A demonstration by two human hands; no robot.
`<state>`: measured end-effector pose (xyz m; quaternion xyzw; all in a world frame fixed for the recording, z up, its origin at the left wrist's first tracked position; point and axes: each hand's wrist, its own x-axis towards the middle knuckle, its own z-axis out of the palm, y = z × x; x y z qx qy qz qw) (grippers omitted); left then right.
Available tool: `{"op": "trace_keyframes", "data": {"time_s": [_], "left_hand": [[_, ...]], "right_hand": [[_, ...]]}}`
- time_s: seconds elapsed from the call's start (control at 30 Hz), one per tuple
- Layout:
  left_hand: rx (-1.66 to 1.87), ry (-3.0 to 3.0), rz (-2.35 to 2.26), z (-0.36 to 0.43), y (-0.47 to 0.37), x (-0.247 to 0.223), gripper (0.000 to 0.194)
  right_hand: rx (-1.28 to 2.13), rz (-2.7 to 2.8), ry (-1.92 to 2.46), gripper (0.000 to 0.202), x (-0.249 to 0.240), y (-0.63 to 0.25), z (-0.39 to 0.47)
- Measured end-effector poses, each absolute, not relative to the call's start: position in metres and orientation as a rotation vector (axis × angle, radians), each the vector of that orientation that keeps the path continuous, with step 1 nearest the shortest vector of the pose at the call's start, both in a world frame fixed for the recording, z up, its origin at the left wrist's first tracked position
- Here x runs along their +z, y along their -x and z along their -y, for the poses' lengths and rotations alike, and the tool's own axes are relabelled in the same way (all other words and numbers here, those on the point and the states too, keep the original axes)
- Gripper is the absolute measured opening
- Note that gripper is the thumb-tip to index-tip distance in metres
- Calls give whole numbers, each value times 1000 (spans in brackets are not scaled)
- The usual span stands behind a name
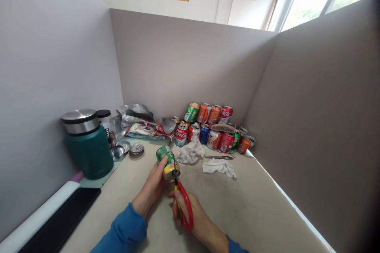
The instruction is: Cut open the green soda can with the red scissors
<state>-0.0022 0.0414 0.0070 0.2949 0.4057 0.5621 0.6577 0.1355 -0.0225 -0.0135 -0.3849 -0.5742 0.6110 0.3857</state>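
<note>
Left grip point(154, 174) wrapped round metal can point(166, 159); right grip point(196, 210) closed on scissors point(188, 205). Bench point(255, 209) below both: pale, matte. Scissors: red loop handle, blades just beyond right grip, at can's near end. Can: printed green-yellow cylinder, tilted, against left palm. Crumpled white tissue point(190, 153) beyond both grips.

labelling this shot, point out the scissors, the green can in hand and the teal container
scissors point(186, 198), head view, red handle
green can point(169, 159), head view, printed side
teal container point(89, 153), head view, body below the lid
</note>
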Motion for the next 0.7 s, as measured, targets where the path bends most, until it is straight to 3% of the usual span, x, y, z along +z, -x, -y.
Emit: {"op": "trace_keyframes", "data": {"time_s": [0.3, 0.7], "left_hand": [[1431, -764, -941, -46, 7, 6, 60], [1533, -743, -896, -46, 9, 5, 61]], "right_hand": [[1596, 1439, 1033, 66, -14, -134, 28], [1453, 1546, 1110, 59, -13, -135, 28]]}}
